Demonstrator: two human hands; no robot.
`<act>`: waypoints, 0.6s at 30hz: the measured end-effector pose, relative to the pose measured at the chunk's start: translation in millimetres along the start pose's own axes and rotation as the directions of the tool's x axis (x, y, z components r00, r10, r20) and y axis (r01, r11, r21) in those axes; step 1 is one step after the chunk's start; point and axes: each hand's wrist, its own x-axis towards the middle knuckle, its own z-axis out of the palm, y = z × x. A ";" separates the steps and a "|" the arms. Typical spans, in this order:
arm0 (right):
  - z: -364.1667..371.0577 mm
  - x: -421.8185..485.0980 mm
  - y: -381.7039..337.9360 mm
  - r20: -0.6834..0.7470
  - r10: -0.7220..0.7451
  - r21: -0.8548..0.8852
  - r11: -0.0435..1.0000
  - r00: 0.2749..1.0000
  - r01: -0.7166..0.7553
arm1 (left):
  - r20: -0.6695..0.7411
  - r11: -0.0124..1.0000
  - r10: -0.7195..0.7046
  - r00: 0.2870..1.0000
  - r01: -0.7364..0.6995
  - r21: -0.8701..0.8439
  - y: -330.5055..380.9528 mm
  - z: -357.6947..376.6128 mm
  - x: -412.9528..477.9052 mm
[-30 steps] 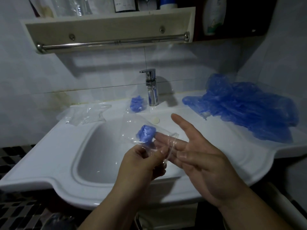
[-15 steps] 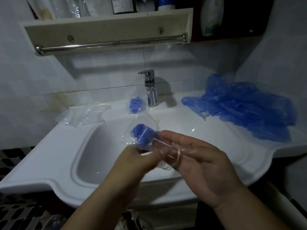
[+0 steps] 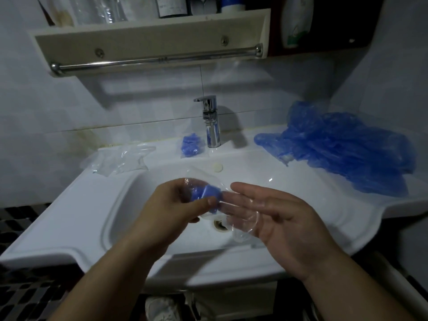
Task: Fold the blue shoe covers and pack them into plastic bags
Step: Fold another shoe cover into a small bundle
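Above a white ceramic washbasin [image 3: 97, 205] in a dim tiled room, the left hand [image 3: 171, 205] pinches a folded blue shoe cover [image 3: 207, 193] inside a clear plastic bag [image 3: 240, 218]; the right hand [image 3: 273, 216] lies flat and open beneath the bag. Unfolded blue shoe covers [image 3: 342, 151] heap at the right of the chrome tap [image 3: 212, 123].

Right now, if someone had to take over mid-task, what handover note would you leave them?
Left hand: grip pinched on the clear bag around a folded blue shoe cover, above the sink.
Right hand: open and flat, the bag's loose end lying across its fingers.
Done: one packed bag sits left of the faucet.
Left: finish this bag, then fold the loose pile of covers on the right; spare bags lie back left.
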 end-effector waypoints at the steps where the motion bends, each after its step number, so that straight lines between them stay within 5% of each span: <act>1: 0.8 0.2 0.1 0.010 0.002 0.001 1.000 1.000 -0.002 | -0.005 0.999 -0.032 0.999 0.032 -0.018 -2.5 -0.8 1.5; 10: 4.6 12.9 5.5 -0.040 -0.033 -0.027 0.999 0.999 0.032 | -0.197 0.930 -0.310 0.930 0.253 -0.267 -23.3 -46.4 21.0; 18: 12.8 16.8 15.6 -0.089 -0.043 -0.187 0.982 0.995 0.026 | -0.593 0.962 -0.258 0.763 0.257 -0.087 -57.7 -136.7 45.6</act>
